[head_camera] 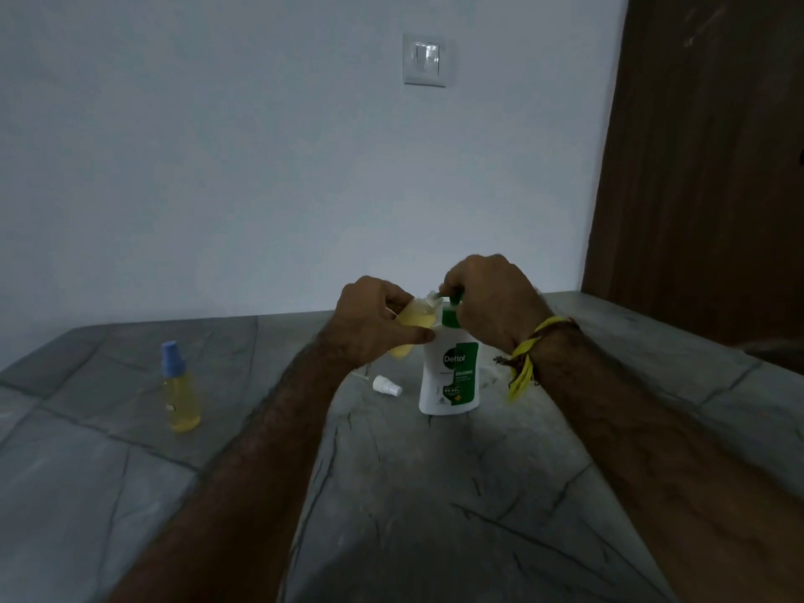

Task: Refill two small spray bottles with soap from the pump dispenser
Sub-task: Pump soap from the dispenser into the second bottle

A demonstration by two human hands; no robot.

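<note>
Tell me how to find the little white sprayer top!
Start at the tall white and green Dettol pump bottle on the grey stone counter. Just left of its base lies the white spray cap, on its side. It is the only loose white piece; the spray bottle far left wears a blue cap.

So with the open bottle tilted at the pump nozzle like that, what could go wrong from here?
1. The left hand holds the small bottle tilted with its narrow mouth at the nozzle; soap could miss and run down onto the counter.
2. The right hand pressing the pump dispenser from above might tip or slide it.
3. The loose spray cap lies close by and could get knocked or soaped.
</note>
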